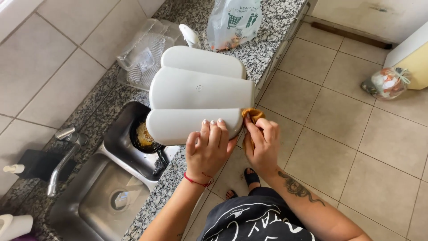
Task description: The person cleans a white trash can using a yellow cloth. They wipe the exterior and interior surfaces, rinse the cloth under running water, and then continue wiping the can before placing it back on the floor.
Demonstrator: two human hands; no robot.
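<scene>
The large white moulded plastic tray (200, 91), lobed in three rounded sections and turned underside up, is held over the speckled grey granite counter (267, 44), its near edge jutting past the counter's front edge toward the person. The left hand (208, 149) lies flat on the tray's near lobe, fingers spread and pressing down, seemingly to steady it; it grips nothing else. The right hand (264, 145) is clenched around a small orange-brown cloth (253, 114), which touches the tray's near right corner, apparently for wiping that edge. To the left of the tray sits the double stainless steel sink (104, 196), with a dark round pan of food scraps (143, 136) in its nearer basin and a chrome tap (62, 158) beyond. Behind the tray, on the counter, stand a clear plastic dish rack (142, 56) and a translucent printed plastic bag (234, 20). To the right of the tray the beige tiled floor (356, 134) lies open, giving room to swing it outward; a small knotted bag (387, 82) rests well apart.
</scene>
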